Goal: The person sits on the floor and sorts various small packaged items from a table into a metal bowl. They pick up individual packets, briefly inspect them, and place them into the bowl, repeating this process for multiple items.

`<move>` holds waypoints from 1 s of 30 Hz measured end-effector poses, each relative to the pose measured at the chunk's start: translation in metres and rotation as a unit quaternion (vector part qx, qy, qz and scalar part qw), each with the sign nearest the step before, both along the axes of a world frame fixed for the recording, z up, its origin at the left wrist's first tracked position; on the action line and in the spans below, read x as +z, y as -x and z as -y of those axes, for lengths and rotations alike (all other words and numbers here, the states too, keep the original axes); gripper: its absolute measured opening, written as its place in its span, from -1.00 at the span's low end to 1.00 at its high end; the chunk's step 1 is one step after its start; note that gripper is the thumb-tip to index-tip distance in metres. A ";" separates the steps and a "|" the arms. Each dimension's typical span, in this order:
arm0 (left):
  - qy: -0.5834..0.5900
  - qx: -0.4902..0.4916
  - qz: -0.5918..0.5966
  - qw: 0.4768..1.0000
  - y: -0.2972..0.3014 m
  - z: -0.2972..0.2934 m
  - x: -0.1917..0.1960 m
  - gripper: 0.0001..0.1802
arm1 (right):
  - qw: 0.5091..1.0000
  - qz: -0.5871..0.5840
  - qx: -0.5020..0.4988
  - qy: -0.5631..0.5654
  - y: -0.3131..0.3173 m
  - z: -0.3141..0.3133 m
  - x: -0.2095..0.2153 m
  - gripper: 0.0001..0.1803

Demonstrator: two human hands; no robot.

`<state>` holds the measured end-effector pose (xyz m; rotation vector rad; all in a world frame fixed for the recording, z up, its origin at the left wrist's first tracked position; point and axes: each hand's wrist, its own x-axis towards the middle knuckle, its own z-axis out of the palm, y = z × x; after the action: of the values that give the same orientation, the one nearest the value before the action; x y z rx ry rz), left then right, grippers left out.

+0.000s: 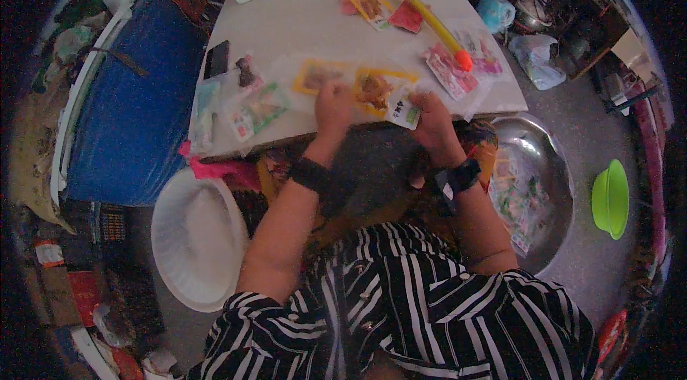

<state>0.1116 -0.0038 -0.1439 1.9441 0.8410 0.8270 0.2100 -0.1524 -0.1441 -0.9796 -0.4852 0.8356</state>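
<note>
Both hands working at the near edge of a white table (300, 18). Left hand (333, 109) curled, knuckles up, pressing on a yellow-bordered snack packet (376, 88); hard to tell how firmly. Right hand (431, 122) closed around that packet's right end, thumb on its white corner. More packets (252, 109) crowding the left edge, a yellow tube (418, 9) slanting across behind. Steel basin (533, 187) just right below the table edge, white basin (197, 237) lower left, bare floor beyond.

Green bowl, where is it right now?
In the head view the green bowl sits on the floor at the far right, just right of the steel basin and well clear of both hands.
</note>
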 end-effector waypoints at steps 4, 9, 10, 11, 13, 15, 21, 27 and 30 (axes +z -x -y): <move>-0.144 -0.032 0.053 0.988 0.000 -0.001 -0.013 -0.86 | 1.000 -0.003 0.023 0.009 0.008 -0.008 0.001 -0.66; -0.205 -0.052 0.061 0.975 0.001 0.013 0.001 -0.87 | 0.966 -0.222 0.069 -0.117 0.011 -0.022 0.002 -0.65; -0.203 -0.050 0.061 0.976 0.002 0.014 0.003 -0.87 | 0.968 -0.224 0.062 -0.094 0.013 -0.026 0.005 -0.64; -0.202 -0.051 0.050 0.977 0.003 0.015 0.005 -0.89 | 0.970 -0.227 0.055 -0.071 0.015 -0.029 0.008 -0.63; -0.200 -0.055 0.027 0.978 0.004 0.014 0.007 -0.92 | 0.962 -0.242 0.089 -0.086 0.012 -0.036 0.002 -0.65; -0.252 -0.064 0.083 0.962 -0.001 0.016 0.005 -0.92 | 0.995 -0.017 0.079 -0.051 -0.001 -0.047 -0.027 -0.69; -0.306 -0.065 0.091 0.945 0.009 0.019 -0.008 -0.90 | 0.951 0.299 0.061 0.045 -0.014 -0.036 -0.043 -0.87; -0.358 -0.073 0.097 0.926 0.005 0.026 -0.006 -0.90 | 0.944 0.257 0.054 0.200 -0.007 -0.020 -0.019 -0.87; -0.366 -0.069 0.094 0.923 0.006 0.026 -0.012 -0.92 | 0.895 0.439 0.046 0.062 -0.017 -0.036 -0.059 -0.88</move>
<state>0.1058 -0.0299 -0.1558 2.4645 0.2735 1.3476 0.2270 -0.1166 -0.2033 -1.4490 -1.2705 0.4659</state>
